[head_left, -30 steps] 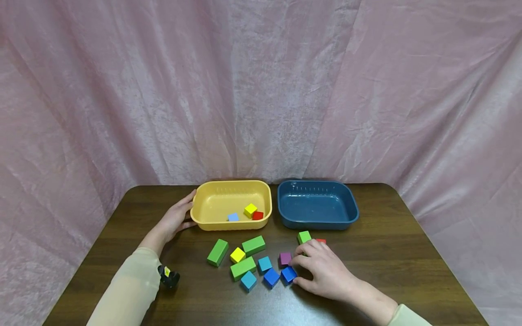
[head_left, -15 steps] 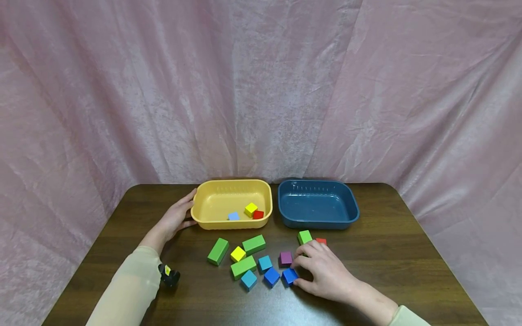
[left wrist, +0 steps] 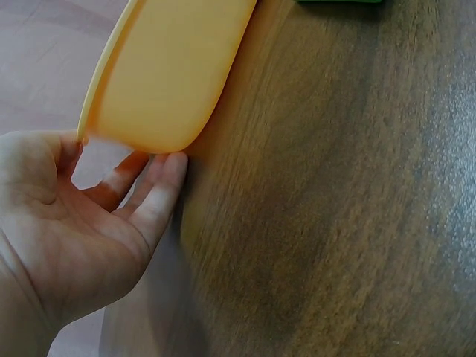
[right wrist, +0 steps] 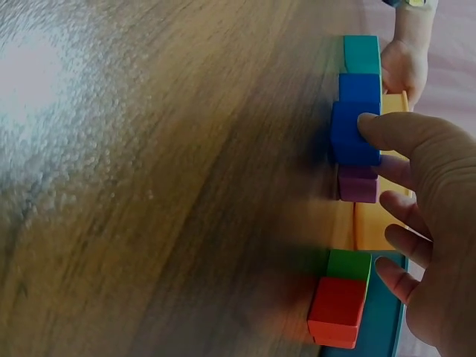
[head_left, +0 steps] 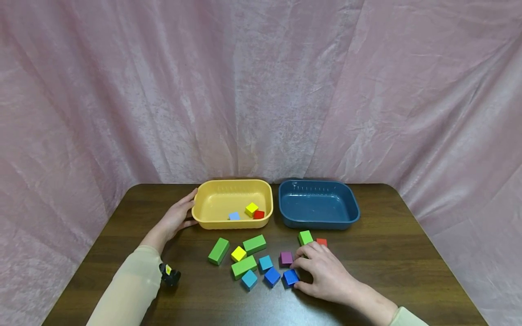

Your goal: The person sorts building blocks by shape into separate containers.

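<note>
At the left end of a yellow tray (head_left: 232,224), my left hand (head_left: 175,220) grips the tray, its thumb at the rim and its fingertips low on the end wall. Inside lie a yellow cube (head_left: 251,209), a red block (head_left: 258,215) and a light blue block (head_left: 234,216). My right hand (head_left: 326,274) pinches a dark blue cube (right wrist: 355,134) between thumb and index finger, low over the table. Its other fingers are spread and slightly bent. A purple cube (head_left: 286,259) sits just behind the blue one. Beyond the knuckles are a green block (head_left: 305,237) and a red block (right wrist: 338,309).
A dark blue tray (head_left: 319,224) stands to the right of the yellow one. Left of my right hand lie another dark blue cube (head_left: 272,277), two light blue cubes, a yellow cube (head_left: 238,254) and several long green blocks (head_left: 219,251). A pink curtain (head_left: 261,90) hangs behind the table.
The dark blue cube at my right fingertips has shifted slightly right and towards me, away from the other dark blue cube. My left hand keeps its place on the yellow tray.
</note>
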The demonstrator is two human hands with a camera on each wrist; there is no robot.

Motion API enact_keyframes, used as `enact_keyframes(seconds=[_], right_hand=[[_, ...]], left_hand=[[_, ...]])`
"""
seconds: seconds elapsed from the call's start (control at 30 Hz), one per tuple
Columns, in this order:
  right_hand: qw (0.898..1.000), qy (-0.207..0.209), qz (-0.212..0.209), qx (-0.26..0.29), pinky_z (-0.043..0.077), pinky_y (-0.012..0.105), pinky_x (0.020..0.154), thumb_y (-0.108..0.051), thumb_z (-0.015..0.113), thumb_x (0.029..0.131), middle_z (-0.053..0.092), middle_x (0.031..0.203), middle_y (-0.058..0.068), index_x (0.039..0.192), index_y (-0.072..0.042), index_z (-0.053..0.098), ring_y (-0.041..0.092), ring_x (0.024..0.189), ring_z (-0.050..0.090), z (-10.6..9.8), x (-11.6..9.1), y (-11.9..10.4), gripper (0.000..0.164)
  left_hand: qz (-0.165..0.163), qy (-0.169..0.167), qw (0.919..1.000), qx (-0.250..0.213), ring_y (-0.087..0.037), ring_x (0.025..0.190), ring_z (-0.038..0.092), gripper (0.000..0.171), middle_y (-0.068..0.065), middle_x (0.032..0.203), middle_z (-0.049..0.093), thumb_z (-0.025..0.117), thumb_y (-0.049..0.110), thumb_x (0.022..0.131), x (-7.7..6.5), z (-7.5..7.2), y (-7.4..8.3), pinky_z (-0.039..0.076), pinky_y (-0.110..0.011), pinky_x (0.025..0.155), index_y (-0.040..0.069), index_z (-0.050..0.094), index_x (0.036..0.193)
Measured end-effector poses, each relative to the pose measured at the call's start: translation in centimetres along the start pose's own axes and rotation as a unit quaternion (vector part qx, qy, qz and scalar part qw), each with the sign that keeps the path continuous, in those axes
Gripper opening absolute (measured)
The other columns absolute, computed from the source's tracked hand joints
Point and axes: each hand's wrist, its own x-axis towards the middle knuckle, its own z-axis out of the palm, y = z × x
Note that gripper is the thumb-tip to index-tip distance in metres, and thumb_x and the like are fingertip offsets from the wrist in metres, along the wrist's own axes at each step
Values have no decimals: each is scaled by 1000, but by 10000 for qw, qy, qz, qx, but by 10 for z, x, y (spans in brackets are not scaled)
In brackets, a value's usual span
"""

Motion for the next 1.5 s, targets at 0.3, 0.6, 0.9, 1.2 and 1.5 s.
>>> enact_keyframes(seconds=[0.3,0.6,0.9,1.2,1.5], right_hand=[[10000,97,-8,18,46,44,96,-44,88,78,58,115,-11,104,-29,77,12,112,49,1,-1,-1,32],[9998,-23,146,142,46,45,98,-44,87,80,57,116,-13,104,-30,76,12,113,48,2,-2,-2,30],[9993,322,59,185,46,44,96,-42,89,77,57,115,-15,101,-31,75,9,112,48,0,-2,-3,30],[9973,696,27,235,45,46,98,-39,91,75,61,115,-12,101,-31,75,10,114,49,-9,-2,0,31],[9964,635,382,414,43,46,99,-41,90,77,60,117,-14,102,-35,75,9,118,46,-17,1,2,29]], left_hand=[[-4,12,10000,-81,-33,126,53,55,-15,167,22,33,27,114,2,-1,0,50,-48,100,34,14,165],[12,-29,10000,-56,-36,128,51,56,-15,168,18,32,27,114,3,-2,-3,46,-53,104,34,12,165],[-21,42,10000,-34,-33,123,55,55,-14,167,23,35,28,113,-1,0,0,49,-51,101,35,15,165],[-80,27,10000,-13,-36,128,51,55,-9,170,15,35,30,113,-1,-1,0,51,-52,100,38,15,165],[-105,52,9999,-29,-37,128,52,56,-10,170,14,35,28,113,-1,-1,2,52,-52,98,36,14,165]])
